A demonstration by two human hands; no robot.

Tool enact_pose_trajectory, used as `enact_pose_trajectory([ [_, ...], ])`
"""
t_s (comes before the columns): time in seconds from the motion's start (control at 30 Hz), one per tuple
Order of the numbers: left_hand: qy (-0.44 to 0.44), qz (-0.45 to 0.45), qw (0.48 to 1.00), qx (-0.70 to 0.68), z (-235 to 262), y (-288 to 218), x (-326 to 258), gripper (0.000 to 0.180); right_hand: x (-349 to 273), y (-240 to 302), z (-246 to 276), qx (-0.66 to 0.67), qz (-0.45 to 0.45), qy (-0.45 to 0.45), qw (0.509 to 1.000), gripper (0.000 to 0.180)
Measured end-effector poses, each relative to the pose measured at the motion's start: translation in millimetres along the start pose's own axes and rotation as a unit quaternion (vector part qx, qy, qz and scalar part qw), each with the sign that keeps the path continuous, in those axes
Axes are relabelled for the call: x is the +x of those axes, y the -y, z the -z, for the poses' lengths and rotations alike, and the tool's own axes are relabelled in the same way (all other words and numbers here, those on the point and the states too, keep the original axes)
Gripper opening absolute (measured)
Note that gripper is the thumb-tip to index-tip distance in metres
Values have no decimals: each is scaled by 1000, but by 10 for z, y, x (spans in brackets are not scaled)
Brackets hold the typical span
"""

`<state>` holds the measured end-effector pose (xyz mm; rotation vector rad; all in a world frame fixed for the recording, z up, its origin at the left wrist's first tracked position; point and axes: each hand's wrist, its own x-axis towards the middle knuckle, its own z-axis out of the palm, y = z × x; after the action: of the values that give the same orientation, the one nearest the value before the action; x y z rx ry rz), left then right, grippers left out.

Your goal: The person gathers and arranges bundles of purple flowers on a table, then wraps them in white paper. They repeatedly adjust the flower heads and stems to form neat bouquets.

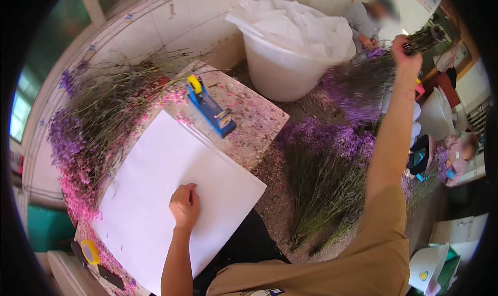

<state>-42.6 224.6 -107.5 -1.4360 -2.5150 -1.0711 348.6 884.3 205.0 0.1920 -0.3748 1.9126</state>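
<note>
My left hand [184, 206] rests on a stack of large white paper sheets [140, 187], its fingers curled in and nothing visible in them. Stretched out to the far right, my right hand [406, 58] grips a bunch of dried purple flowers [360, 86] by the stems. The bunch hangs heads down and left, blurred by motion, with its stem ends sticking out past my fist. Beyond the paper on the table stands a blue tape dispenser [211, 112] with a yellow roll. More purple flower bunches [329, 177] lie on the floor below my right arm.
Pink and purple flowers with long stems [98, 125] are heaped along the table's left side. A large white tub [290, 70] full of white sheets stands behind the table. A yellow tape roll [90, 252] lies near left. Two people sit at the right, one far, one nearer.
</note>
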Motion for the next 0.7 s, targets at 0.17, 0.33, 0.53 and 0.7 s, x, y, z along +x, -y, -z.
enact_pose_trajectory([
  [0.17, 47, -31, 998, -23, 198, -4, -333, 32, -1063, -1158, -1521, -130, -43, 314, 940, 29],
  [0.33, 100, -57, 993, -14, 615, -205, -953, 44, -2792, -1938, -1499, -442, 64, 176, 877, 44],
  [0.53, 250, -58, 961, 108, 1123, -390, -1713, 73, -3656, -2467, -372, -456, -295, 383, 747, 54],
  [0.7, 328, -34, 939, 94, 1150, -359, -1945, 84, -3492, -2277, 830, -688, -456, 329, 459, 58],
])
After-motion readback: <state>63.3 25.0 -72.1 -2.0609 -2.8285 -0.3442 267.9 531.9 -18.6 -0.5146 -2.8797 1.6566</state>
